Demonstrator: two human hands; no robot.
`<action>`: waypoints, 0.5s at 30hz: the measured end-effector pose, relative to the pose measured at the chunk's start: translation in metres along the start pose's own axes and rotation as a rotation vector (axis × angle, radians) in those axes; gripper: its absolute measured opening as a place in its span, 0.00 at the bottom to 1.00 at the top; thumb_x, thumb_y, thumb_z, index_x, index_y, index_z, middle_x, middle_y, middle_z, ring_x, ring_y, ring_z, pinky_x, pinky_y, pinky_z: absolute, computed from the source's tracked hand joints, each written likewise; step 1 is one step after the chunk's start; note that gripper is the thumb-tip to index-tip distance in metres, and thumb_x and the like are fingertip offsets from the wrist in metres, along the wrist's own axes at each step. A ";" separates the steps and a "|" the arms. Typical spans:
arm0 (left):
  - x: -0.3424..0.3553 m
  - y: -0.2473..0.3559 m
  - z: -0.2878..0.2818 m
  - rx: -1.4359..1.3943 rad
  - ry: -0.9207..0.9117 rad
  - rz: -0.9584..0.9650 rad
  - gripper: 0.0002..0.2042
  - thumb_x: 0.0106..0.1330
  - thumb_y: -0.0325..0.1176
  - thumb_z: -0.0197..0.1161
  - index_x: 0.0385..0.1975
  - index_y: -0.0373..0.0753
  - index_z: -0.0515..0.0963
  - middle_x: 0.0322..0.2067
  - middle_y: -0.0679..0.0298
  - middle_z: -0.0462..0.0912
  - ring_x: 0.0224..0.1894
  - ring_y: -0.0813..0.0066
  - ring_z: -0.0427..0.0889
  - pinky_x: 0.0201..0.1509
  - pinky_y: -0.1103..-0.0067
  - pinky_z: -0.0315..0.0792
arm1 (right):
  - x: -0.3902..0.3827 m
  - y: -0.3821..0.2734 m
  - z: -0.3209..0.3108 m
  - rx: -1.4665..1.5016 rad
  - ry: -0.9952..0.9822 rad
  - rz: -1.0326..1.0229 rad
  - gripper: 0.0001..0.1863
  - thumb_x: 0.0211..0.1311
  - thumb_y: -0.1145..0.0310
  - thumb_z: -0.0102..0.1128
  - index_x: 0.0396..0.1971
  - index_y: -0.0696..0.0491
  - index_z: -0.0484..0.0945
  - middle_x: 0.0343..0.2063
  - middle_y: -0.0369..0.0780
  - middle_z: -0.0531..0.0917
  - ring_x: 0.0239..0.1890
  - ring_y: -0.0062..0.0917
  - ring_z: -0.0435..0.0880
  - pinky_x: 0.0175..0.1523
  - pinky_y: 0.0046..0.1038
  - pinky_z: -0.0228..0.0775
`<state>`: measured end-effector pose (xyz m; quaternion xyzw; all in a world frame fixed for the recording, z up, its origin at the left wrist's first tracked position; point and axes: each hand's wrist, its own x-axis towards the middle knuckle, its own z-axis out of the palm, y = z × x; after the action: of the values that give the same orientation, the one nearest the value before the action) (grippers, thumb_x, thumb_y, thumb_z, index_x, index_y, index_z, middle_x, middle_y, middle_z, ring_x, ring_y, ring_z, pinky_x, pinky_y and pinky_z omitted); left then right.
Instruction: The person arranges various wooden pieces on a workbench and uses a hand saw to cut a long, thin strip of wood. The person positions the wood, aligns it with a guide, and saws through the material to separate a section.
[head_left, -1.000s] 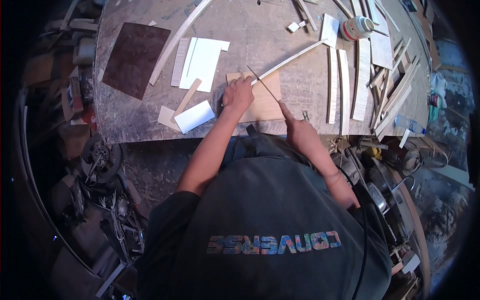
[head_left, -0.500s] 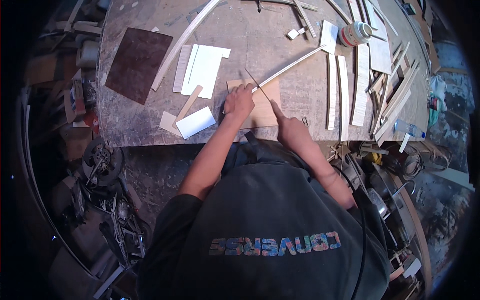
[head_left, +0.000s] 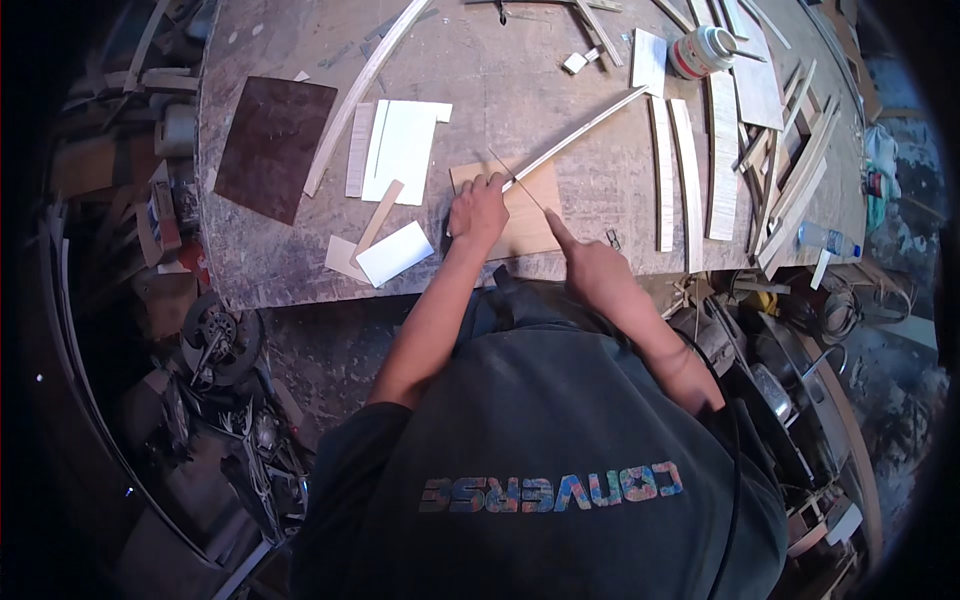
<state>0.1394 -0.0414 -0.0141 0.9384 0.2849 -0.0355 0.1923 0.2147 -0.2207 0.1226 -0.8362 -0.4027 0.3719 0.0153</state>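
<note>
My left hand (head_left: pixel 478 213) is closed over the near end of a long, pale wooden strip (head_left: pixel 580 137), pressing it down on a square, light-brown board (head_left: pixel 530 232). The strip slants away to the right, its far end by a small pale panel. A thin, dark blade (head_left: pixel 527 189) crosses the strip just right of my left fingers. My right hand (head_left: pixel 598 268) is closed at the blade's near end, the index finger stretched along it. Its handle is hidden in my palm, and I cannot make out teeth on the blade.
White panels (head_left: pixel 405 150) and a dark brown sheet (head_left: pixel 275 150) lie left on the workbench (head_left: pixel 270 270). At right are long wooden strips (head_left: pixel 688 190), a jar (head_left: pixel 703 52) and a plastic bottle (head_left: pixel 828 240). A coiled cable (head_left: pixel 838 315) hangs below the bench's right side.
The blade has slid back slightly toward me with my right hand, still crossing the strip. My left hand keeps its grip on the strip. The whole view has tilted a little.
</note>
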 end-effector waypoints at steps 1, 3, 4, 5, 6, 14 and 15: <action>0.000 0.000 0.001 0.014 -0.002 0.007 0.08 0.64 0.30 0.57 0.41 0.40 0.78 0.38 0.55 0.83 0.46 0.53 0.83 0.45 0.60 0.80 | -0.003 0.003 0.001 0.015 0.030 -0.013 0.44 0.55 0.76 0.53 0.75 0.46 0.52 0.24 0.55 0.83 0.28 0.50 0.85 0.35 0.49 0.78; -0.003 0.000 0.003 0.023 0.003 0.006 0.08 0.64 0.29 0.58 0.41 0.40 0.78 0.38 0.55 0.82 0.46 0.53 0.83 0.45 0.60 0.80 | -0.006 0.007 0.006 0.045 0.089 -0.041 0.44 0.56 0.77 0.52 0.75 0.47 0.52 0.20 0.55 0.82 0.24 0.51 0.84 0.32 0.50 0.76; -0.004 0.002 0.003 0.017 0.012 0.006 0.08 0.64 0.29 0.58 0.41 0.40 0.78 0.38 0.55 0.82 0.46 0.54 0.83 0.45 0.60 0.80 | 0.003 0.008 0.012 0.055 0.119 -0.047 0.44 0.56 0.77 0.52 0.75 0.47 0.52 0.20 0.55 0.82 0.25 0.51 0.84 0.32 0.50 0.76; -0.005 0.005 0.003 0.012 0.019 0.009 0.08 0.64 0.29 0.58 0.41 0.40 0.77 0.38 0.55 0.82 0.47 0.54 0.82 0.45 0.60 0.80 | 0.020 0.007 0.022 0.068 0.148 -0.051 0.44 0.56 0.78 0.52 0.75 0.46 0.52 0.20 0.55 0.82 0.25 0.52 0.84 0.32 0.50 0.76; -0.004 0.006 0.002 0.018 0.004 0.016 0.08 0.63 0.29 0.58 0.41 0.40 0.77 0.39 0.56 0.82 0.47 0.54 0.82 0.45 0.60 0.80 | 0.033 0.006 0.029 0.082 0.178 -0.054 0.44 0.56 0.78 0.51 0.75 0.46 0.52 0.21 0.55 0.82 0.25 0.52 0.83 0.32 0.50 0.76; -0.007 0.002 0.008 0.022 -0.028 -0.010 0.13 0.60 0.26 0.59 0.45 0.43 0.78 0.43 0.56 0.82 0.48 0.54 0.83 0.47 0.62 0.81 | 0.006 0.011 0.016 0.089 0.102 -0.057 0.43 0.56 0.79 0.50 0.75 0.49 0.52 0.18 0.57 0.80 0.23 0.54 0.82 0.33 0.54 0.74; -0.005 0.002 0.008 0.017 -0.023 0.002 0.13 0.60 0.26 0.59 0.45 0.43 0.78 0.42 0.56 0.82 0.48 0.54 0.83 0.46 0.62 0.81 | 0.024 0.009 0.026 0.098 0.139 -0.069 0.43 0.56 0.79 0.50 0.75 0.48 0.51 0.18 0.57 0.80 0.23 0.55 0.82 0.33 0.54 0.74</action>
<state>0.1365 -0.0483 -0.0200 0.9398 0.2815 -0.0483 0.1877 0.2139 -0.2169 0.0864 -0.8439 -0.4106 0.3315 0.0968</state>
